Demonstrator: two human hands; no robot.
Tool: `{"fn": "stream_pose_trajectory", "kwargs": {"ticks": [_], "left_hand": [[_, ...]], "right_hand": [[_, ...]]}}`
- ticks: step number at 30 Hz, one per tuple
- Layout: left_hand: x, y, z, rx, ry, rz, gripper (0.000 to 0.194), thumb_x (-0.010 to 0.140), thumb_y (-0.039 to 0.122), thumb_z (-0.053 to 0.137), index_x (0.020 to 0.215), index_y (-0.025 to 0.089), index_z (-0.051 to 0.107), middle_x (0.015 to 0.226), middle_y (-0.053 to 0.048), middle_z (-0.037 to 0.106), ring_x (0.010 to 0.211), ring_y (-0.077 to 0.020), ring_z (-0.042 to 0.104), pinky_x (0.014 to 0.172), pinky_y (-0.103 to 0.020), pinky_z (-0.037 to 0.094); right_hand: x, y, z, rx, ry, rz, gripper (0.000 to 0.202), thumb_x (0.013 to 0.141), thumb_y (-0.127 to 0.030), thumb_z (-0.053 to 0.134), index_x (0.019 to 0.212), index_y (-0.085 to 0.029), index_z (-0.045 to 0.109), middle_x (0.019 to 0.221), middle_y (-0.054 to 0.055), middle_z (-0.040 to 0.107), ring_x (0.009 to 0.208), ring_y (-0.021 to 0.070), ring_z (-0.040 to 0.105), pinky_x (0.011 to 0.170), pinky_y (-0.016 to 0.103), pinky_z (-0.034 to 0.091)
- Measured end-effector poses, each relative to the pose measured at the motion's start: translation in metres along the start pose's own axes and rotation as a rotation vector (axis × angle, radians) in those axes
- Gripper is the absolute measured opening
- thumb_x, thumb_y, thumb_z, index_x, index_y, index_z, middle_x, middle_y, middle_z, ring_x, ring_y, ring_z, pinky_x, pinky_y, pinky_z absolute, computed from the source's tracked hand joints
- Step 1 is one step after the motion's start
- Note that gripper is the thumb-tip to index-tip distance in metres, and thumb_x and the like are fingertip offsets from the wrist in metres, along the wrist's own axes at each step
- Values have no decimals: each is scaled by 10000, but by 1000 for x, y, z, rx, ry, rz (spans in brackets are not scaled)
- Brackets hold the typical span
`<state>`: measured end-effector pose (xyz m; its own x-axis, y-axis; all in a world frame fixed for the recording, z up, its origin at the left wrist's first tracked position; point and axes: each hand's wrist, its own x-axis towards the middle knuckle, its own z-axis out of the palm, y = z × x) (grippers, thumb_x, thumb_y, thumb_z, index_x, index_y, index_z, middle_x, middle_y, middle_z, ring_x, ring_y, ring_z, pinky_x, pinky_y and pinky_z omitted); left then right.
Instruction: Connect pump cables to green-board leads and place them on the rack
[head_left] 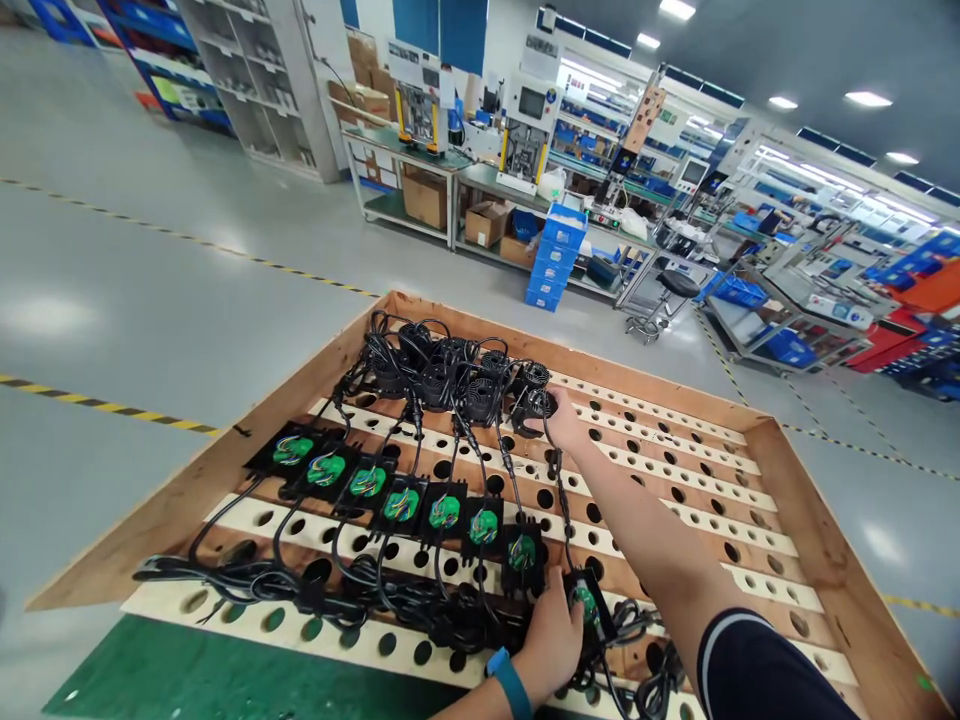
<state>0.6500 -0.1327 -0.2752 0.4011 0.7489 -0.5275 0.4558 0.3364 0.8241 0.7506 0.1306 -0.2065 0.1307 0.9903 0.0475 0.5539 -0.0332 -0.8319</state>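
My left hand [555, 632], with a blue band at the wrist, is closed on the left side of a black square housing with a green circuit board [587, 603] at the near end of the rack. Farther out, my right hand [564, 422] grips a black round finned unit [538, 404] at the right end of a cluster. A black cable [562, 500] runs between these two parts. To the left lies a row of similar housings with green boards [444, 512] and coloured wires, each cabled to the round units [435, 380] behind. My right fingers are partly hidden by the unit.
A wooden frame [810, 500] with raised sides surrounds slats full of holes [697, 520]. Bundled black cables [360, 600] lie along the near edge, above a green surface [225, 670]. Beyond stand stacked blue bins [555, 258], workbenches with machines [525, 120] and a stool [675, 285].
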Motion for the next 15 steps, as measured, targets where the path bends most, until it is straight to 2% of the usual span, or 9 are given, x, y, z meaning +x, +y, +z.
{"fn": "stream_pose_trajectory", "kwargs": {"ticks": [7, 10, 12, 13, 15], "left_hand": [[2, 1, -4, -85, 28, 6, 562, 890, 144, 478, 1438, 60, 385, 1330, -213, 590, 1242, -264, 571, 1076, -325, 397], [-3, 6, -5, -125, 38, 7, 607, 873, 247, 561, 1422, 64, 377, 1288, -224, 612, 1210, -295, 593, 1058, -361, 424], [-9, 10, -4, -106, 55, 13, 825, 806, 331, 683, 1475, 53, 290, 1382, -250, 540, 1304, -318, 526, 1109, -379, 390], [-13, 12, -3, -69, 61, 30, 967, 745, 349, 753, 1504, 52, 234, 1449, -259, 471, 1366, -326, 464, 1142, -379, 359], [-20, 16, -3, 67, 58, 85, 1171, 635, 351, 847, 1542, 69, 162, 1536, -256, 341, 1430, -346, 374, 1169, -377, 332]], "right_hand": [[3, -5, 22, -189, -85, -5, 880, 554, -228, 869, 1318, -151, 439, 1112, 104, 652, 1010, 264, 635, 956, 438, 484], [-4, -3, 12, -135, -59, 12, 889, 574, -231, 869, 1344, -130, 438, 1204, 153, 626, 1125, 293, 604, 1024, 453, 446], [-28, 6, -9, -94, 48, 51, 775, 650, -281, 834, 1320, -139, 472, 1246, 163, 606, 1170, 298, 583, 1035, 454, 440], [-50, 14, -23, -79, 104, 80, 672, 709, -314, 795, 1288, -146, 499, 1220, 153, 619, 1145, 288, 595, 1009, 445, 457], [-115, 33, -54, -81, 172, 123, 434, 821, -391, 698, 1162, -160, 563, 1062, 112, 664, 994, 250, 638, 905, 403, 499]]}}
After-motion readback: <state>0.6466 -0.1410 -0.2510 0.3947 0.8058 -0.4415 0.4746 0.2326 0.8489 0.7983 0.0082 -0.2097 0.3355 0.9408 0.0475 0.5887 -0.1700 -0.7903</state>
